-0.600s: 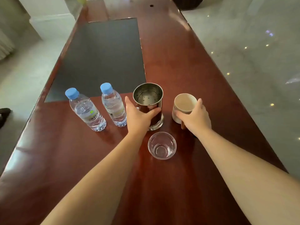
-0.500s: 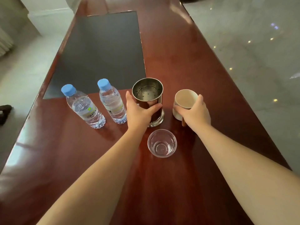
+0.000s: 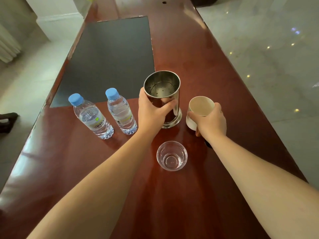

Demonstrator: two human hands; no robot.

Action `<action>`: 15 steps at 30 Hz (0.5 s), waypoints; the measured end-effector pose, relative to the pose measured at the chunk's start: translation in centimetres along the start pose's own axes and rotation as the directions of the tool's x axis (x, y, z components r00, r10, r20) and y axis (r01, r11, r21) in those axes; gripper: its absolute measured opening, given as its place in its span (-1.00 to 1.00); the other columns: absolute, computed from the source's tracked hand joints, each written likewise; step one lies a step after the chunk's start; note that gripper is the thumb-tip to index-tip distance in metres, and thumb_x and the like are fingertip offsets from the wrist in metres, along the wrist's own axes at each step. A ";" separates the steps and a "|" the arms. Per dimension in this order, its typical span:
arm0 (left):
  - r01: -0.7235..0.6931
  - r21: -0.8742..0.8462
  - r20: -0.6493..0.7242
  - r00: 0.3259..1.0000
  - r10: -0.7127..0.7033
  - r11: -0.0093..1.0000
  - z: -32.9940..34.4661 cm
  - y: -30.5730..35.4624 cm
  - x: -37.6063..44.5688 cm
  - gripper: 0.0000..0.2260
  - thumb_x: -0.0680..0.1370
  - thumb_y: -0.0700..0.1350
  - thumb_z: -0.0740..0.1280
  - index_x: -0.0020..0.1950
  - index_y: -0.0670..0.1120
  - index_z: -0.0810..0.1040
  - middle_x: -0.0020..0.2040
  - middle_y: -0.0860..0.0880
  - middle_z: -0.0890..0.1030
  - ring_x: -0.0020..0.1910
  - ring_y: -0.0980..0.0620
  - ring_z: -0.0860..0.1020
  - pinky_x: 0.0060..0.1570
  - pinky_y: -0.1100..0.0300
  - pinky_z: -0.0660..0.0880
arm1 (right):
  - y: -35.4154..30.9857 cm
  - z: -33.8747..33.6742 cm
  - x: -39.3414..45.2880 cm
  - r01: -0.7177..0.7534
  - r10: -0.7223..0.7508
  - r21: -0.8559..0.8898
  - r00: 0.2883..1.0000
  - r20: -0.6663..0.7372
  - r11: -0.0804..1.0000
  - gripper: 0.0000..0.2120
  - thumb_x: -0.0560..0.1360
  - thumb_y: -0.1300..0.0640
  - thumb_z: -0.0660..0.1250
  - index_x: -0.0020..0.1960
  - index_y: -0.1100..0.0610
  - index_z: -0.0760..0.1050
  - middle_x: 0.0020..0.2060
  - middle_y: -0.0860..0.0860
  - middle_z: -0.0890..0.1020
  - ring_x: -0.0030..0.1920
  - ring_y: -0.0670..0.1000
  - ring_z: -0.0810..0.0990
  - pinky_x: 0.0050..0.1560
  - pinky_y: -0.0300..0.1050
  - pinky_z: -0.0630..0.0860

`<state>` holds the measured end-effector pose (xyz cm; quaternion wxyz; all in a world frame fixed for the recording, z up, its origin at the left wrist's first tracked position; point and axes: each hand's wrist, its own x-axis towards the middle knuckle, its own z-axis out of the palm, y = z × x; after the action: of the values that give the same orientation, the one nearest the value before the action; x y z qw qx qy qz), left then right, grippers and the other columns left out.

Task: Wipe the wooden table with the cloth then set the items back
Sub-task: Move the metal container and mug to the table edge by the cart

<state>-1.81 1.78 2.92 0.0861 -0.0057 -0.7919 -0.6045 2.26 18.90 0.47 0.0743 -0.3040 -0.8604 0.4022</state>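
Note:
My left hand (image 3: 152, 112) is wrapped around a shiny steel canister (image 3: 163, 91) with a perforated inner floor, held a little tilted near the middle of the red-brown wooden table (image 3: 198, 54). My right hand (image 3: 211, 120) grips a white ceramic cup (image 3: 200, 106) just to the right of it. An empty clear glass (image 3: 172, 155) stands between my forearms, nearer to me. Two water bottles with blue caps stand left of the canister: one (image 3: 91, 116) and another (image 3: 120, 112). No cloth is in view.
A large dark mat (image 3: 110, 57) lies on the table beyond the bottles. The table's right edge borders a glossy pale floor (image 3: 276, 57). At the left edge a dark object (image 3: 6, 120) sits on the floor.
Both hands keep their grips. The steel canister and the white cup appear raised and tilted a little compared with before. The bottles and the glass have stayed put.

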 end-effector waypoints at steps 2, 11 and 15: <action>-0.035 0.002 0.009 0.999 0.035 0.999 -0.3 1.5 -0.2 -0.30 0.24 0.14 0.57 0.30 0.16 0.36 0.16 0.26 0.49 0.18 0.24 0.49 0.12 0.31 0.47 | -0.9 -1.0 -0.3 0.005 -0.005 -0.003 1.000 -0.002 1.000 -0.26 0.25 -0.33 0.43 0.22 0.08 0.31 0.09 0.10 0.60 -0.03 0.24 0.63 -0.05 0.11 0.58; -0.108 -0.050 -0.036 0.994 0.107 0.993 -3.6 8.2 -1.6 -0.25 0.25 0.15 0.58 0.36 0.11 0.36 0.24 0.13 0.51 0.23 0.15 0.50 0.22 0.07 0.53 | -6.0 -6.5 -2.7 0.118 -0.117 0.014 0.992 -0.039 0.993 -0.16 0.25 -0.34 0.45 0.34 0.13 0.32 0.17 0.08 0.56 -0.02 0.11 0.56 -0.23 -0.06 0.46; -0.152 -0.082 -0.095 0.985 0.144 0.985 -6.3 10.9 -3.8 -0.26 0.26 0.11 0.59 0.37 0.06 0.38 0.25 0.10 0.52 0.24 0.10 0.51 0.24 0.02 0.52 | -8.0 -8.0 -5.0 0.193 -0.193 0.022 0.981 -0.014 0.981 -0.17 0.27 -0.34 0.45 0.32 0.16 0.33 0.13 0.09 0.57 -0.17 0.05 0.48 -0.44 -0.16 0.32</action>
<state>3.94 -1.01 14.43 0.1655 -0.0414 -0.7569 -0.6308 5.51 17.25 12.22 0.1213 -0.2206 -0.8806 0.4013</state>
